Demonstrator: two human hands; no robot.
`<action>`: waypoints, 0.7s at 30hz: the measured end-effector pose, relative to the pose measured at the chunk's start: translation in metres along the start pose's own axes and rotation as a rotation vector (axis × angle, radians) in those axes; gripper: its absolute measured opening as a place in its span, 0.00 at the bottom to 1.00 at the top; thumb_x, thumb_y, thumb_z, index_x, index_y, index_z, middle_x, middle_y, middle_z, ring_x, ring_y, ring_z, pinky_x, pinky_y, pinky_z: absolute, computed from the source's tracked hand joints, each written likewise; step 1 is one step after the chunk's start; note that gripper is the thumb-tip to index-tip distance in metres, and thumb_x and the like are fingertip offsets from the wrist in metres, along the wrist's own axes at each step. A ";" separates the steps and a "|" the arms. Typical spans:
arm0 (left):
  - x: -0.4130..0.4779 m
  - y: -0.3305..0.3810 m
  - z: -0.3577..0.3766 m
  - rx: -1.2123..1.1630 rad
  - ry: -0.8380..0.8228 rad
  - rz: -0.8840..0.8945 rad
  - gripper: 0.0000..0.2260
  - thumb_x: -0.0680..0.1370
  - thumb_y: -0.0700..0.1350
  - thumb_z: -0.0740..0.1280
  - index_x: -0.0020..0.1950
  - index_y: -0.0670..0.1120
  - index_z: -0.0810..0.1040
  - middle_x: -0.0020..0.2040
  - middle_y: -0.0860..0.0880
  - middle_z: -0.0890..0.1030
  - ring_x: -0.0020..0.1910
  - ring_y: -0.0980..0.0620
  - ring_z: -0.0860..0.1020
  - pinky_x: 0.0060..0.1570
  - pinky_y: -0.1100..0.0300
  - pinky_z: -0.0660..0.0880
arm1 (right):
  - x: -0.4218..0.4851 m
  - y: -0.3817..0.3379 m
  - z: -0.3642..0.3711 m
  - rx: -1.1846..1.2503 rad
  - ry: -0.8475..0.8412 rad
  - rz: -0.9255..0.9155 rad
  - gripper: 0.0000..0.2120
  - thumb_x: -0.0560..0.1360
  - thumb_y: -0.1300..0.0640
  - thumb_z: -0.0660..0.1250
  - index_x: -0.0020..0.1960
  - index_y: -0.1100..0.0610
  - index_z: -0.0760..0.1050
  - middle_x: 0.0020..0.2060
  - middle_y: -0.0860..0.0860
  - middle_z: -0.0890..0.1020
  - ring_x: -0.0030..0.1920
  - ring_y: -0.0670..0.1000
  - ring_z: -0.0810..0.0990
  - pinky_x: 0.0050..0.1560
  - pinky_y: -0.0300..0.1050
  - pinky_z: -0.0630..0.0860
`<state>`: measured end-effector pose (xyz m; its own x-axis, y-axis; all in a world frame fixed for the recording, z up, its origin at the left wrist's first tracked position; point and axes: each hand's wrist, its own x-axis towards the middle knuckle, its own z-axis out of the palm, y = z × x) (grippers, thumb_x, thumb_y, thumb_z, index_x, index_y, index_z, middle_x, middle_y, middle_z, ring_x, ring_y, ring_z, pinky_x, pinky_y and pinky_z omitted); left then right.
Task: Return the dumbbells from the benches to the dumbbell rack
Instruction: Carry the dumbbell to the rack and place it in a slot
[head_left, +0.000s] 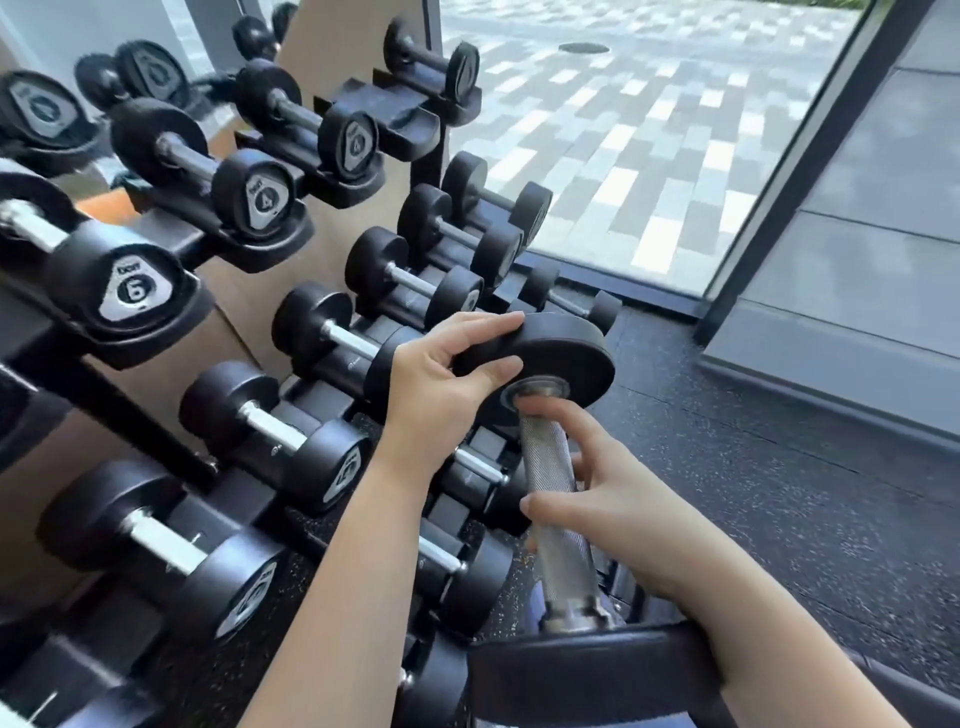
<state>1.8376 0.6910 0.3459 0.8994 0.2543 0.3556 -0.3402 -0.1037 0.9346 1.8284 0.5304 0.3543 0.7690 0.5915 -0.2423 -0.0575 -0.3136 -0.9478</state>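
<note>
A black dumbbell (558, 509) with a knurled steel handle is held upright in front of the dumbbell rack (291, 249). Its top head sits at centre and its lower head is near the bottom edge. My left hand (447, 384) grips the rim of the top head, fingers over the top and thumb on the underside. My right hand (602, 493) is around the handle from the right, with thumb and fingertips on the steel. The rack's two tiers hold several black dumbbells, some marked 4 and 6.
More dumbbells (566, 306) sit on the low tier at the rack's far end. A large window (649, 135) shows paved ground outside. A dark frame post (779, 171) and grey wall panel (872, 249) stand to the right. Speckled black rubber floor (779, 493) lies below.
</note>
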 end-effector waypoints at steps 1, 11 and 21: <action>0.005 -0.002 -0.001 -0.006 -0.006 0.002 0.16 0.69 0.30 0.69 0.51 0.47 0.80 0.49 0.48 0.81 0.51 0.54 0.79 0.52 0.63 0.73 | 0.005 -0.001 -0.001 0.004 0.005 0.007 0.31 0.69 0.68 0.65 0.58 0.34 0.68 0.38 0.49 0.76 0.34 0.50 0.73 0.39 0.45 0.75; 0.048 -0.037 -0.013 -0.035 -0.005 0.008 0.17 0.69 0.29 0.69 0.50 0.49 0.80 0.48 0.49 0.80 0.50 0.56 0.78 0.51 0.65 0.73 | 0.057 -0.003 -0.009 0.037 -0.009 -0.001 0.30 0.69 0.69 0.65 0.58 0.37 0.69 0.37 0.48 0.76 0.34 0.47 0.74 0.39 0.41 0.77; 0.144 -0.081 0.008 0.011 0.030 0.002 0.16 0.68 0.33 0.70 0.50 0.50 0.80 0.48 0.52 0.81 0.50 0.56 0.78 0.51 0.64 0.73 | 0.153 0.000 -0.074 0.037 -0.046 -0.019 0.31 0.68 0.69 0.67 0.57 0.35 0.70 0.40 0.47 0.76 0.36 0.50 0.77 0.49 0.56 0.80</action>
<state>1.9966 0.7281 0.3207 0.8900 0.2831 0.3574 -0.3386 -0.1146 0.9339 1.9931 0.5664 0.3320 0.7402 0.6309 -0.2324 -0.0672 -0.2745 -0.9592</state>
